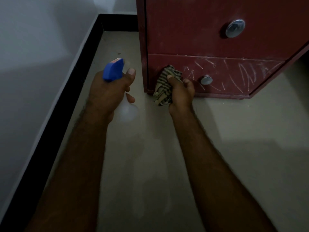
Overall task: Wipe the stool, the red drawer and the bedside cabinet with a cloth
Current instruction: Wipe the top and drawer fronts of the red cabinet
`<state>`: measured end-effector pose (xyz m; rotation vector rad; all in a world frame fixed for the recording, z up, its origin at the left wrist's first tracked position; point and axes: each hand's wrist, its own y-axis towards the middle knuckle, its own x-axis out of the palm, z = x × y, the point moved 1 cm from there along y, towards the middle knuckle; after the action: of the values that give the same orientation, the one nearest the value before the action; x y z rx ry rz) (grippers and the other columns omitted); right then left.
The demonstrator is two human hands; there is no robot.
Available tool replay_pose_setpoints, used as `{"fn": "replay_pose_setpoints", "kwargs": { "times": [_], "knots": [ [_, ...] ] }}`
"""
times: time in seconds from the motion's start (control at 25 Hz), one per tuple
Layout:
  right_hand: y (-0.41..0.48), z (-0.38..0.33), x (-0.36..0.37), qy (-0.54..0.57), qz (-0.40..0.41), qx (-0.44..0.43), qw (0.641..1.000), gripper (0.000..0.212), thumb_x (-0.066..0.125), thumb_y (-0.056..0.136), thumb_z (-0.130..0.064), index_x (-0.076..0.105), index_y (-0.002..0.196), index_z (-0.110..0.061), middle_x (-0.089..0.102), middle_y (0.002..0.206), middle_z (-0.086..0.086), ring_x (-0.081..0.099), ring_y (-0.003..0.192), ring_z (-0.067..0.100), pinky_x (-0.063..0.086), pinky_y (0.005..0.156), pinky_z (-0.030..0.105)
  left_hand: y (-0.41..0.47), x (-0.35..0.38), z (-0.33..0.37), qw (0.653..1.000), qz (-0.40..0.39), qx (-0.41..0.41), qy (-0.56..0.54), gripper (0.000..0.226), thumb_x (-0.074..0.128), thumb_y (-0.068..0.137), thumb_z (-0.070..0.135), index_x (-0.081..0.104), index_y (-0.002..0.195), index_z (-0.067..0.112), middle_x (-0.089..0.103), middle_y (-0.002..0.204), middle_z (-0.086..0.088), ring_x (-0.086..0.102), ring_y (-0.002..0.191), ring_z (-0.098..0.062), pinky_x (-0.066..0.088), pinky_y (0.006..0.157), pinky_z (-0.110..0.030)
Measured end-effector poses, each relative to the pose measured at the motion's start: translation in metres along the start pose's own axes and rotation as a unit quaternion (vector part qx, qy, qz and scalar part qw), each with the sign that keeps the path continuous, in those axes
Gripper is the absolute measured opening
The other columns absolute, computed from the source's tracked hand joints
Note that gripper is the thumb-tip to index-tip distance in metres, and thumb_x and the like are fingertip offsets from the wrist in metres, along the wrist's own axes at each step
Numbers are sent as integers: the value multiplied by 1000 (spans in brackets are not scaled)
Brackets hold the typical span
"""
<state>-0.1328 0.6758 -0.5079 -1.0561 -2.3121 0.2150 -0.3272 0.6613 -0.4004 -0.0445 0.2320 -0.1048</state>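
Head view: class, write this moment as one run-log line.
left hand: holds spray bottle | right hand: grips striped cloth against lower red drawer

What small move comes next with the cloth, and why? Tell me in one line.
Probably sweep the cloth rightward along the lower drawer, past the knob: the right hand presses it at the drawer's left end, and white marks cover the front further right. The left hand holds the spray bottle aside.

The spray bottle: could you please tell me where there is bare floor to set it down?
Bare floor strip between black skirting and red cabinet; also open floor nearest the camera. Crowded at the cabinet's base, where the right hand holds the cloth.
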Motion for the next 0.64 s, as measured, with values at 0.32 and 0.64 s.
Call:
{"fn": "replay_pose_setpoints", "kwargs": {
  "times": [0.32,0.64],
  "knots": [
    [8,16,-24,-22,-85,143,986,36,64,83,4,69,119,7,74,114,24,73,93,36,62,74,40,-3,4,-3,1000,2,-13,7,22,68,95,40,57,113,32,62,91,-7,69,69,-26,64,77,-46],
    [2,46,-32,-62,-16,197,978,41,76,70,-3,75,110,4,78,101,21,77,93,37,64,74,42,-3,7,-21,999,-11,-33,-10,51,70,94,38,52,138,20,58,94,-13,66,72,-30,58,61,-31]
  ]
}}
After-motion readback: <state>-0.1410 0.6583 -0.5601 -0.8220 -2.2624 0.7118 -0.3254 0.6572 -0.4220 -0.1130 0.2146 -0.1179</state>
